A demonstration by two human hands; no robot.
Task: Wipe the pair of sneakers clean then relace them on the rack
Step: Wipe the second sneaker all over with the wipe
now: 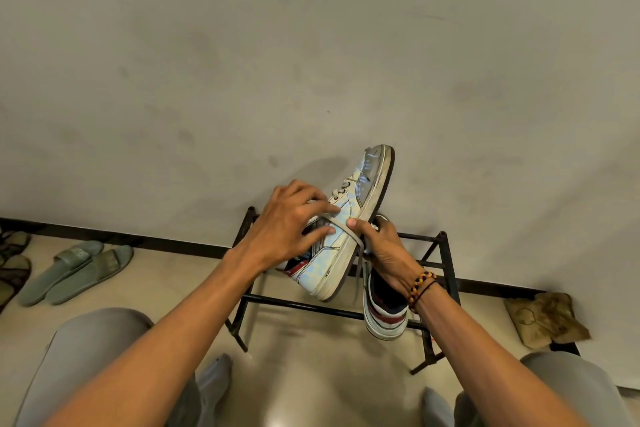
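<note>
The sneaker (349, 218) is held up above the rack (429, 250), its toe pointing to one o'clock, with the right hand (384, 250) curled around its sole and lace (356, 253), and the left hand (294, 218) resting spread fingers (322, 232) on its side.

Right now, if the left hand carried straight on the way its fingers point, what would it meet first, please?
The left hand already rests on the raised sneaker, fingers pointing right; going on, it would likely meet the right hand's thumb first, though depth is unclear.
</note>
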